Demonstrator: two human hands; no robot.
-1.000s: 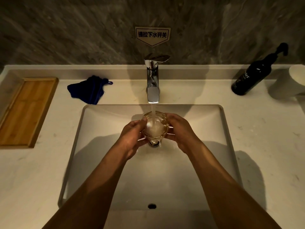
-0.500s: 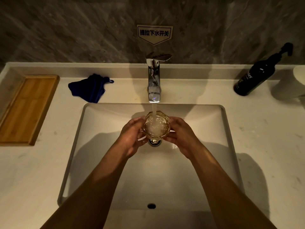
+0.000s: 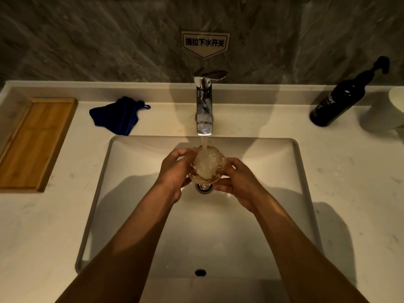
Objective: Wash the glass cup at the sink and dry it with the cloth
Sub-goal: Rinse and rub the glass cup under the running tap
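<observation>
A clear patterned glass cup [image 3: 206, 166] is held over the white sink [image 3: 131, 182], right under the chrome faucet [image 3: 204, 106]. Water runs from the spout into the cup and foams inside it. My left hand [image 3: 175, 171] grips the cup's left side and my right hand [image 3: 238, 182] grips its right side. The drain [image 3: 204, 188] shows just below the cup. A crumpled dark blue cloth [image 3: 119, 115] lies on the counter left of the faucet, apart from both hands.
A wooden tray [image 3: 36, 143] sits on the counter at the far left. A dark pump bottle [image 3: 336, 101] and a white cup [image 3: 391, 110] stand at the back right. A sign [image 3: 205, 43] hangs on the stone wall above the faucet.
The cup has tilted a little in my hands under the stream and holds more foaming water. Both hands stay around it in nearly the same place.
</observation>
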